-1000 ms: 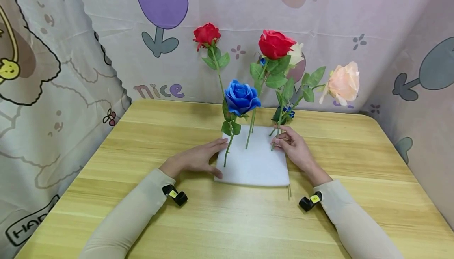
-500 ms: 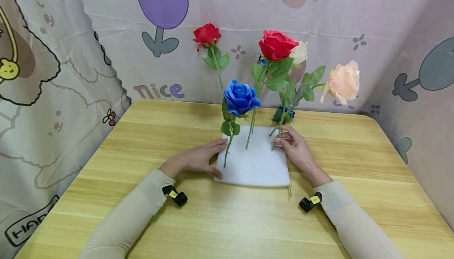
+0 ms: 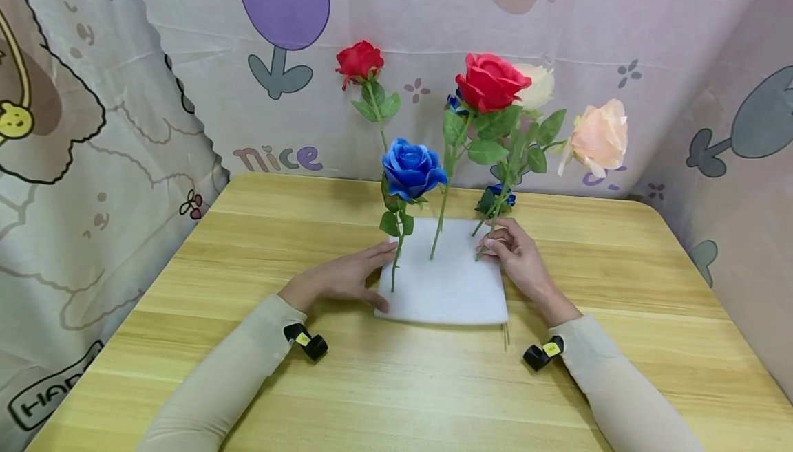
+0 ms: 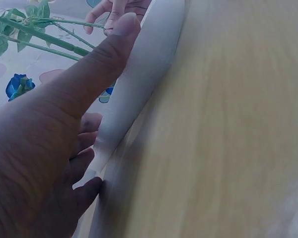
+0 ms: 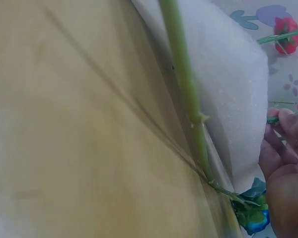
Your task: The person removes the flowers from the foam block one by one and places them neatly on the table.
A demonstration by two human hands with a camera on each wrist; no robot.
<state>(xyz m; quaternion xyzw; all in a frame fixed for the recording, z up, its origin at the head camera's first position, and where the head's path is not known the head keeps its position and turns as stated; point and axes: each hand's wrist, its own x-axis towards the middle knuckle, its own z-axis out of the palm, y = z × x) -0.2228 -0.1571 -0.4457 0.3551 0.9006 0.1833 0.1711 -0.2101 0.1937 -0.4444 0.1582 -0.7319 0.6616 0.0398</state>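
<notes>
White rose (image 3: pixel 537 87) swings right! Right hand (image 3: pixel 517 259) pinches a stem (image 3: pixel 480 254), left hand (image 3: pixel 343 276) braces the foam (image 3: pixel 449 297), fingers extended; overleaning could knock the peach rose (image 3: pixel 599 138).

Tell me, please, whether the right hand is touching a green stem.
Touching: the right wrist view shows the right hand pinching a green stem between thumb and fingers.

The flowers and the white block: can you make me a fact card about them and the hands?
Block: white, on a wooden table
Left hand: touching the block's left side
Right hand: pinching a green stem
Front-left flower: blue rose, stem standing in the block
Rightmost flower: peach rose
Red roses: two
</notes>
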